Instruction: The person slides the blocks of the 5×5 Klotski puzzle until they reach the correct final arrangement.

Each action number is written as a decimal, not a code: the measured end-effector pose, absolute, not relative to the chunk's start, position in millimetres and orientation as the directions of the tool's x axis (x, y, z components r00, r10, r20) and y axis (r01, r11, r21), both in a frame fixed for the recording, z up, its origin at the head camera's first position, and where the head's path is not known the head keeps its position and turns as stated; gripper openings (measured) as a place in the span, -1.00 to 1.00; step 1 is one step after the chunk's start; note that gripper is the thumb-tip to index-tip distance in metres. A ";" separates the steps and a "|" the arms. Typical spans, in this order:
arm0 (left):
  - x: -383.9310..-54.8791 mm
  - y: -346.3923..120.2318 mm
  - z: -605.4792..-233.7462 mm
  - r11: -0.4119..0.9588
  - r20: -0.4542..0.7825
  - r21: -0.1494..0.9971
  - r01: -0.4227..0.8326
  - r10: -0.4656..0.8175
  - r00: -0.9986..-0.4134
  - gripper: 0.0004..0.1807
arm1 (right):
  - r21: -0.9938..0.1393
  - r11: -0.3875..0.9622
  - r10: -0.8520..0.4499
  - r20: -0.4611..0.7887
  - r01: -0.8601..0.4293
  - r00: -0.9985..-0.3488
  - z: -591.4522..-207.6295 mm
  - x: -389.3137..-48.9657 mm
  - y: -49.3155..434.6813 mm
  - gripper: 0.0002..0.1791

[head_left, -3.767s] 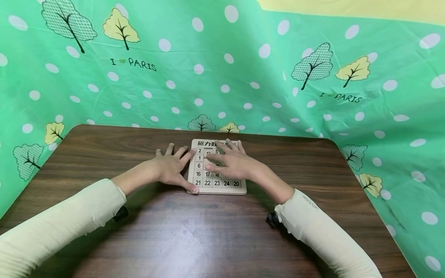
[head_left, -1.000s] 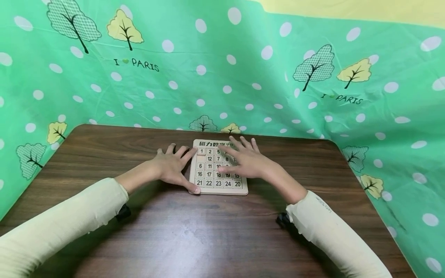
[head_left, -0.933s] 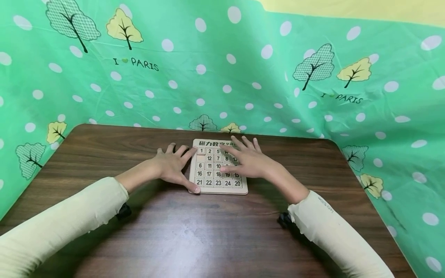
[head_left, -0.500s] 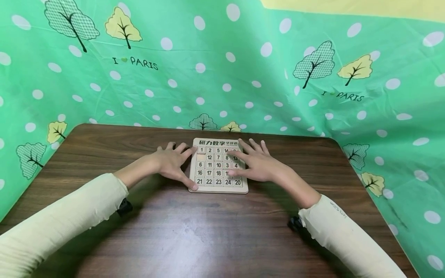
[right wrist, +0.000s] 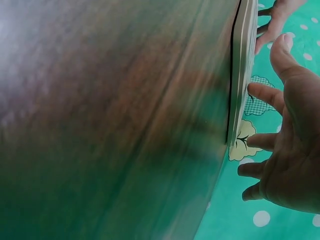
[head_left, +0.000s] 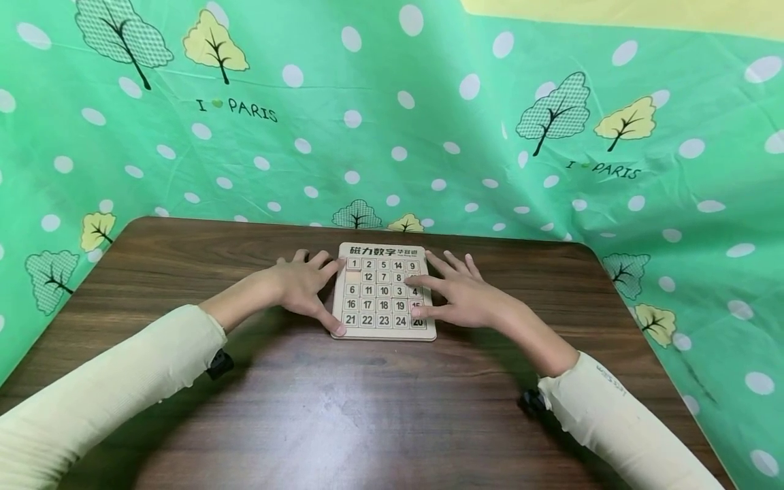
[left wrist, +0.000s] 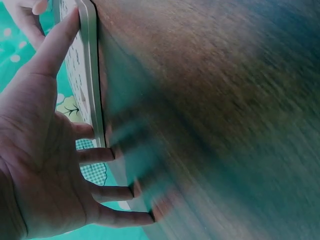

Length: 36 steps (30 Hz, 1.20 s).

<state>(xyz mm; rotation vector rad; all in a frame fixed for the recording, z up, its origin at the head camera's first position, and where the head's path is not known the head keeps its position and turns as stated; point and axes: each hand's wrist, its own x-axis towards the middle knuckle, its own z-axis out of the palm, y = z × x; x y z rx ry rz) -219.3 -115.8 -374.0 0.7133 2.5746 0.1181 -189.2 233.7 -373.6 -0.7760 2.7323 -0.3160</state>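
A wooden number sliding puzzle (head_left: 384,334) lies on the table, its numbered tiles facing up. The vacant slot (head_left: 353,277) is at the left of the second row, right below tile 1 (head_left: 354,264). With fingers spread, my left hand (head_left: 297,286) rests along the puzzle's left side, thumb on the near corner and index finger at the upper edge. In the left wrist view its other fingertips reach down to the tabletop. My right hand (head_left: 465,297) is over the right side, index fingertip beside tile 8 (head_left: 399,278), thumb over tile 15, partly covering the right column.
The brown wood-grain table (head_left: 331,422) extends around the puzzle, its far edge just behind it. A green dotted cloth (head_left: 343,88) with printed trees hangs behind and at both sides. Pale sleeves (head_left: 625,415) cover the forearms, with dark wrist cameras (head_left: 531,403) under the cuffs.
Tile 1 has moved up into the top-left corner, tile 2 has shifted right, and 12 now sits in the second row. My right hand has drawn back rightward; the left stays put.
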 end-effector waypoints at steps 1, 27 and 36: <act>-218.9 -116.3 -374.0 0.862 -0.409 0.199 0.466 0.505 -0.760 0.64 | -0.284 0.830 -0.542 -0.209 -0.479 -0.814 -373.9 -189.3 232.9 -0.20; -219.7 -112.9 -375.0 0.872 -0.431 0.170 0.459 0.484 -0.761 0.67 | -0.301 0.797 -0.591 -0.213 -0.523 -0.778 -377.9 -203.7 188.8 -0.25; -219.9 -113.3 -374.0 0.874 -0.441 0.168 0.457 0.481 -0.758 0.68 | -0.279 0.791 -0.607 -0.249 -0.545 -0.755 -381.9 -205.6 176.2 -0.14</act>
